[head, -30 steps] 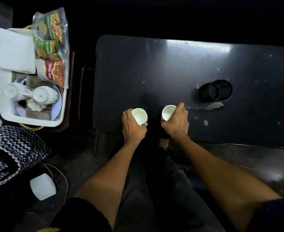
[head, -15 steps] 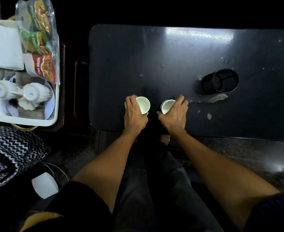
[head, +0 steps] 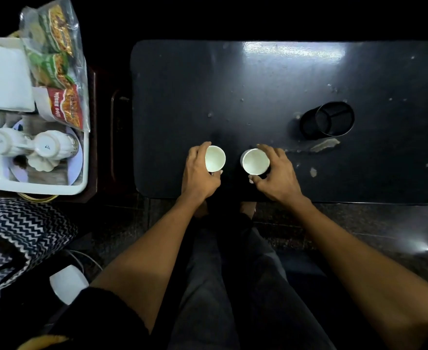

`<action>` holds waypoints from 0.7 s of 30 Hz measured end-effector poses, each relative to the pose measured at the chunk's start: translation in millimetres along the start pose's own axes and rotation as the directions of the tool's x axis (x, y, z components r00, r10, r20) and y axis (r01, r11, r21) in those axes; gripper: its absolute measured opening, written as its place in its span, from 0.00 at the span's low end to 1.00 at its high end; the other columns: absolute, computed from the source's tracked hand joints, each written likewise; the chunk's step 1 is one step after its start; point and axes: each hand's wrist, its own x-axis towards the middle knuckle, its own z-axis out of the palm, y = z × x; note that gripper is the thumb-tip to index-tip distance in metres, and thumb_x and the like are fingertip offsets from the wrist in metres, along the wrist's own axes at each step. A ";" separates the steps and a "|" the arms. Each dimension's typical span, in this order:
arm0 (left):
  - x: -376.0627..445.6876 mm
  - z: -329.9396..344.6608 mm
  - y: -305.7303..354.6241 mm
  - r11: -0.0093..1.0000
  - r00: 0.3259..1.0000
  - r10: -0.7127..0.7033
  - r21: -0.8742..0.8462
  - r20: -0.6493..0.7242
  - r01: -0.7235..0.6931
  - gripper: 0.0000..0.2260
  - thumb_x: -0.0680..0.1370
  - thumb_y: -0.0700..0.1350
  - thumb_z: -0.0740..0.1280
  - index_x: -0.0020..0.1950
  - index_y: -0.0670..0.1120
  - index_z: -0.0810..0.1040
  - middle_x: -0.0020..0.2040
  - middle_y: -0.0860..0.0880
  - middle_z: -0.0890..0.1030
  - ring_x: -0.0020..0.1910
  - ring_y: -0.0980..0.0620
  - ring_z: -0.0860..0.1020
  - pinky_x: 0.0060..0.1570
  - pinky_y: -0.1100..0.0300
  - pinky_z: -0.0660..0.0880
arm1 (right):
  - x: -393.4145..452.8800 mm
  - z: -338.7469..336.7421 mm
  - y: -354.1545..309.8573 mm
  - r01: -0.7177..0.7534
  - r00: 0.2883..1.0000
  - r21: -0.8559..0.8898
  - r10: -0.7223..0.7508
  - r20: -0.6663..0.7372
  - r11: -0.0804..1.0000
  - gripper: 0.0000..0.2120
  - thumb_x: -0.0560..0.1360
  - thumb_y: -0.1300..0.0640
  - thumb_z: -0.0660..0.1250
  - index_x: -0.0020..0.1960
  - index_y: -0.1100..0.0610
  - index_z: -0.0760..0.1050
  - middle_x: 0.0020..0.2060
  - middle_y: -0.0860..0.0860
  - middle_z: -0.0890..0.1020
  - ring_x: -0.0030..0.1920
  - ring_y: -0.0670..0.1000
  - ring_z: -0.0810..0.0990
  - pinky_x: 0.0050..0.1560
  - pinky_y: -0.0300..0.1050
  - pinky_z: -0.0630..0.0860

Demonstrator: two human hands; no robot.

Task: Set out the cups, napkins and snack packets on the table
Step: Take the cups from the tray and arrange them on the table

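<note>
Two white cups stand upright near the front edge of the dark table [head: 271,79]. My left hand [head: 199,170] grips the left cup [head: 215,157] from its left side, fingers and thumb curled round it. My right hand [head: 276,173] holds the right cup [head: 256,162] from its right side, fingers over the far rim and thumb at the near side. On a white tray [head: 38,189] at the left lie folded white napkins [head: 2,77], snack packets [head: 56,64] in a clear bag, and two more white cups [head: 52,146] lying on a plate.
A black mesh holder [head: 330,120] stands on the right half of the table, with a scrap of paper [head: 325,145] in front of it. A zigzag-patterned bag [head: 13,236] and a white object [head: 68,282] sit on the floor at the left. My legs are below the table edge.
Both hands moved slightly apart with the cups, which now stand upright. The right hand has loosened and shifted to the cup's right side.
</note>
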 end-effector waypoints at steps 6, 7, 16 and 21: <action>1.2 1.0 -1.3 1.000 1.000 0.007 -0.002 -0.001 -0.007 0.35 0.69 0.41 0.78 0.74 0.47 0.69 0.69 0.45 0.71 0.66 0.44 0.74 0.61 0.53 0.76 | 3.6 -0.8 -1.6 -0.008 1.000 -0.016 0.008 0.008 1.000 0.38 0.64 0.50 0.78 0.71 0.49 0.68 0.60 0.54 0.75 0.58 0.58 0.77 0.56 0.51 0.76; 1.3 0.8 -1.1 1.000 1.000 0.007 0.001 0.002 -0.007 0.36 0.69 0.41 0.78 0.74 0.48 0.69 0.69 0.45 0.71 0.66 0.44 0.74 0.61 0.52 0.76 | 3.6 -1.1 -1.8 -0.008 1.000 -0.019 0.008 0.009 1.000 0.38 0.64 0.50 0.77 0.71 0.48 0.67 0.60 0.54 0.75 0.58 0.58 0.77 0.56 0.51 0.76; -1.5 -17.7 -6.2 0.994 0.994 -0.069 -0.076 0.085 0.075 0.46 0.66 0.43 0.79 0.79 0.51 0.59 0.75 0.48 0.64 0.74 0.47 0.67 0.71 0.50 0.70 | 1.5 -5.6 -23.2 0.083 0.996 -0.221 -0.086 -0.003 0.972 0.42 0.62 0.44 0.70 0.74 0.48 0.62 0.62 0.55 0.72 0.60 0.60 0.74 0.56 0.55 0.75; -9.4 -59.3 -26.6 0.990 0.997 -0.063 -0.130 -0.037 0.058 0.39 0.70 0.41 0.76 0.77 0.50 0.62 0.70 0.50 0.68 0.69 0.52 0.71 0.68 0.48 0.74 | 13.6 8.2 -88.2 0.212 0.976 -0.265 -0.220 0.000 0.941 0.41 0.62 0.45 0.67 0.74 0.52 0.65 0.62 0.55 0.72 0.60 0.60 0.73 0.60 0.54 0.72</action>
